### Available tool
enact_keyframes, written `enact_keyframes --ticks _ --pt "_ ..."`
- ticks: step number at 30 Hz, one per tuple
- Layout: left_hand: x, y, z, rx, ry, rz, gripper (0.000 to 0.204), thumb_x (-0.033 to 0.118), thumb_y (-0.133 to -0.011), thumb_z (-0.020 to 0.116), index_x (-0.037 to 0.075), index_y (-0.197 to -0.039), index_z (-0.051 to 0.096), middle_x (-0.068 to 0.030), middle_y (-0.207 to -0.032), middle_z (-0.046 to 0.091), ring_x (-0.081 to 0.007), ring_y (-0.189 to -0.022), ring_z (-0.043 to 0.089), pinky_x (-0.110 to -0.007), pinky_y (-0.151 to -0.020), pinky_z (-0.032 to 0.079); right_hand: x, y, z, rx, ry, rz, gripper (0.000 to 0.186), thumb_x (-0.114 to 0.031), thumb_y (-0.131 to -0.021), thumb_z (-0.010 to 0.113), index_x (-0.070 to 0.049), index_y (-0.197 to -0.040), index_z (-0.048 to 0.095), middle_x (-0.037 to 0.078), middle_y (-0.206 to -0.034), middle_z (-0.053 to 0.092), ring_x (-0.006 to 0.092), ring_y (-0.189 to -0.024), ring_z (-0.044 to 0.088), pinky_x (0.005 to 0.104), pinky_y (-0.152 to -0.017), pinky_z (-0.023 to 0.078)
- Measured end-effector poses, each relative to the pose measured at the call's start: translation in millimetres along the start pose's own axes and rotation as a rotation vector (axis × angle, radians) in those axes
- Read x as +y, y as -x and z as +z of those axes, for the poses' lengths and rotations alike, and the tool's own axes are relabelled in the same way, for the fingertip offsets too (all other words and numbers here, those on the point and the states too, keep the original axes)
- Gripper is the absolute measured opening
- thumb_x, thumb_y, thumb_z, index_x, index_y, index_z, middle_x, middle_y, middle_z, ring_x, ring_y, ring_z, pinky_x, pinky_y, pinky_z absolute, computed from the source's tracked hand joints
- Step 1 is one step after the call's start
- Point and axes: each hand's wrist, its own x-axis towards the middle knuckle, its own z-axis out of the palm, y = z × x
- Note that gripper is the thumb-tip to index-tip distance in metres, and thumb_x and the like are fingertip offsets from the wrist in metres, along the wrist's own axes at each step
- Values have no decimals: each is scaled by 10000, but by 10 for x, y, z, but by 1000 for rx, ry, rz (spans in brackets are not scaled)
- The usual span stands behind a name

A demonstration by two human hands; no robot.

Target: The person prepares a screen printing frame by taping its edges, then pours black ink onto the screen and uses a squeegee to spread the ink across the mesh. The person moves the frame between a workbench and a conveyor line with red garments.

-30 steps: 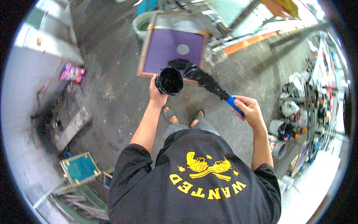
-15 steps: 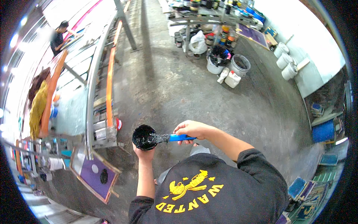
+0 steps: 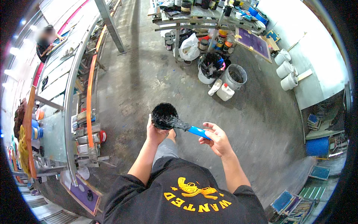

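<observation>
My left hand is wrapped round a round tub from below and the side. Thick, glossy black paste, like ink, fills and coats it. Out of the paste towards the right sticks a spatula with a blue handle, its other end smeared black. My right hand has the end of that handle between thumb and fingers, with the index finger lifted away from it. Dark smudges mark the right fingertips. How deep the spatula's blade sits in the paste is hidden.
A long rack-like table with an orange rail runs along the left, where another person works. Ahead stand a cluttered bench, black-lined bucket, grey bucket and white jug. Framed screens lean at lower right.
The view has shifted as I walk; the far bench looks nearer. My hands, tub and spatula have moved up and right in view. My right fingers have loosened and slid towards the handle's end.
</observation>
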Motion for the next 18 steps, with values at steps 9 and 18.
enact_keyframes --ticks 9,18 --pt "283 -2811 1043 -191 33 -151 506 467 -1067 437 83 -1277 690 -63 -1205 756 -226 -1039 738 -403 -804 617 -1307 -1731 -468 174 -37 -164 424 -62 -1018 605 24 -1407 456 172 -1047 688 266 -863 734 375 -762 633" --pt "440 -4891 2267 -124 -240 -321 472 588 -1063 499 174 -1114 720 6 -1022 756 -147 -926 673 -350 -866 518 -2302 -3082 -798 388 -176 -327 394 -79 -1025 608 -3 -1396 502 154 -1041 702 245 -843 732 355 -746 640"
